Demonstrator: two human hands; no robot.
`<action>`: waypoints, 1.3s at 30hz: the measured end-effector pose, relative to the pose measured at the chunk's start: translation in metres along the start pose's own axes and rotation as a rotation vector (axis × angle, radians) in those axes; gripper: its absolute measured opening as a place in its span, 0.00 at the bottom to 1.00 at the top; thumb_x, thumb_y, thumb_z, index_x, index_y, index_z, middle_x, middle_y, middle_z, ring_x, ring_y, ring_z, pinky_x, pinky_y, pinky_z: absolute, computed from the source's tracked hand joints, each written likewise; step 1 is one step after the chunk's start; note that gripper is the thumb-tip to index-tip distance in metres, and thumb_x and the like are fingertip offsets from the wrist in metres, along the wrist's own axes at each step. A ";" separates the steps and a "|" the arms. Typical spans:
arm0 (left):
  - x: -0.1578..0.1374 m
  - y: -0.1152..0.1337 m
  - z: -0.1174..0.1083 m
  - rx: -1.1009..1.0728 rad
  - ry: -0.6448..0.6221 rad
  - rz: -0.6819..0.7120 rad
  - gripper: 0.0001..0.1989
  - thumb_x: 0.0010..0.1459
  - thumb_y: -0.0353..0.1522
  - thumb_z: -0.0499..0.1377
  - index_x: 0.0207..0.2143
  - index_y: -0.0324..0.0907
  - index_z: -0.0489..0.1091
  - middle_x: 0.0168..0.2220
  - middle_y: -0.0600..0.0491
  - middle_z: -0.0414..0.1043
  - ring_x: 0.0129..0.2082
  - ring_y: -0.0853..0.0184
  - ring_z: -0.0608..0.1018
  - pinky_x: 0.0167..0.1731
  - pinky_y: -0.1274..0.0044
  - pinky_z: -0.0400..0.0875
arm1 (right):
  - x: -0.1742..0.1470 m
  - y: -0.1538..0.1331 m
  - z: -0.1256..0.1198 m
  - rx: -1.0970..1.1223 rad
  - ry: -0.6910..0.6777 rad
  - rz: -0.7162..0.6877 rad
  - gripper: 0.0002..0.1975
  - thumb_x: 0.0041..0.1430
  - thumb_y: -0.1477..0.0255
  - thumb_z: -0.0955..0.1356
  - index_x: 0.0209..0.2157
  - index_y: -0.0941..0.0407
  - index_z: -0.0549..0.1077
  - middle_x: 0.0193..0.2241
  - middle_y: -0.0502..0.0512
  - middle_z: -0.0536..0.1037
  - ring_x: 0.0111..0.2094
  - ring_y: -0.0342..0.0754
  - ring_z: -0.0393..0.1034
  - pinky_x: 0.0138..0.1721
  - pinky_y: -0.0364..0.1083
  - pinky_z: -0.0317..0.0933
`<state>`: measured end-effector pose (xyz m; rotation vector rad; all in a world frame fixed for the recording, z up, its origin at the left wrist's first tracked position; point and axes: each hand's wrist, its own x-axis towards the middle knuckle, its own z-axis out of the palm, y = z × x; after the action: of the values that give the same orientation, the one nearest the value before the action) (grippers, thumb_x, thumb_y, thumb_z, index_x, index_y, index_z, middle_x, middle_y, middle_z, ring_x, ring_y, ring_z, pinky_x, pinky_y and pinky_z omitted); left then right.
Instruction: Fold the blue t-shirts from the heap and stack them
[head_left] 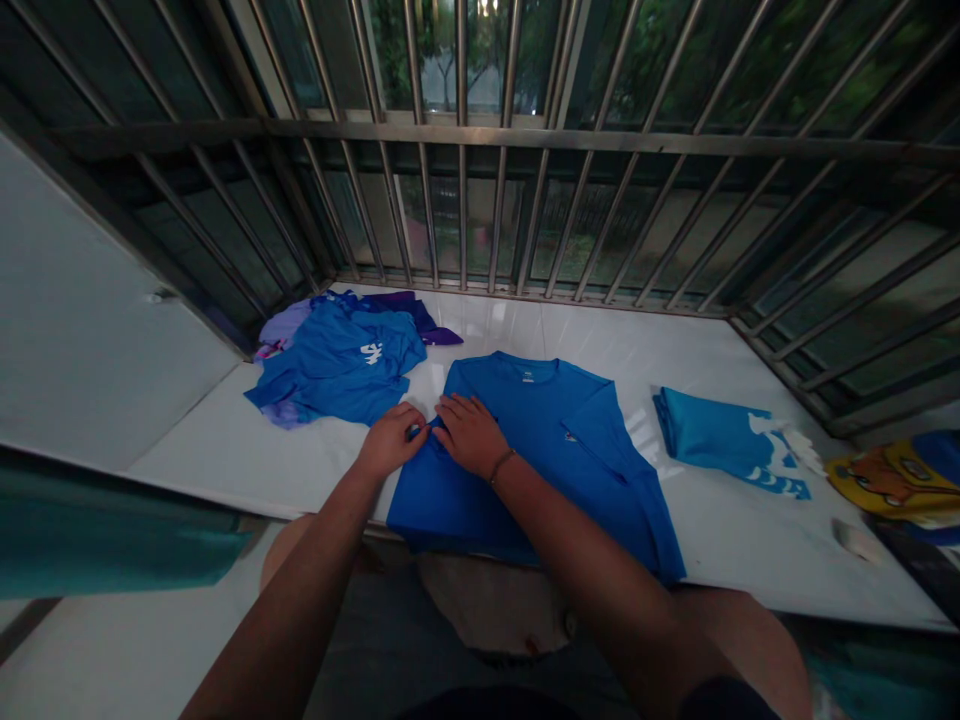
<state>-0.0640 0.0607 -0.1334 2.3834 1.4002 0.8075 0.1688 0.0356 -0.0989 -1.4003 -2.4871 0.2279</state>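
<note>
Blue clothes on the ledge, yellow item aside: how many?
3 visible: a shirt laid out in the middle, a crumpled top on the left pile, and a folded piece on the right. The pile may hide more.

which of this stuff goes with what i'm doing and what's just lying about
Part of the job:
- blue shirt, under left hand and right hand
- probably the clothes pile and folded cloth

Seemingly just lying about:
- yellow patterned item
- small pale object
</note>
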 end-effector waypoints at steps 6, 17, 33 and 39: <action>-0.001 0.004 -0.004 0.042 -0.013 -0.039 0.11 0.68 0.39 0.59 0.31 0.47 0.70 0.37 0.50 0.75 0.42 0.58 0.80 0.44 0.69 0.75 | 0.020 0.034 0.010 0.010 -0.125 0.165 0.37 0.81 0.53 0.58 0.81 0.56 0.55 0.81 0.63 0.50 0.82 0.61 0.42 0.79 0.71 0.37; -0.001 0.005 -0.003 0.012 0.014 -0.020 0.16 0.69 0.43 0.59 0.29 0.48 0.68 0.35 0.51 0.74 0.40 0.58 0.78 0.43 0.69 0.73 | 0.017 0.033 0.008 0.018 -0.115 0.179 0.37 0.82 0.51 0.57 0.81 0.57 0.55 0.81 0.65 0.49 0.82 0.62 0.41 0.79 0.73 0.34; 0.157 -0.010 0.021 -0.080 -0.017 -0.393 0.11 0.60 0.42 0.67 0.36 0.44 0.81 0.37 0.47 0.84 0.41 0.55 0.83 0.43 0.71 0.74 | -0.070 0.252 -0.122 -0.154 -0.016 0.912 0.19 0.73 0.71 0.68 0.57 0.65 0.84 0.55 0.76 0.83 0.58 0.60 0.80 0.57 0.49 0.68; 0.201 -0.023 0.042 -0.044 -0.113 -0.456 0.11 0.44 0.37 0.76 0.25 0.46 0.77 0.25 0.51 0.78 0.37 0.54 0.83 0.41 0.71 0.74 | -0.079 0.283 -0.115 -0.089 -0.039 1.012 0.17 0.67 0.70 0.71 0.53 0.61 0.87 0.49 0.70 0.87 0.52 0.57 0.83 0.50 0.47 0.71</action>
<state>0.0202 0.2478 -0.1121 1.9260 1.7585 0.5632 0.4735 0.1153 -0.0786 -2.5771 -1.5949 0.3315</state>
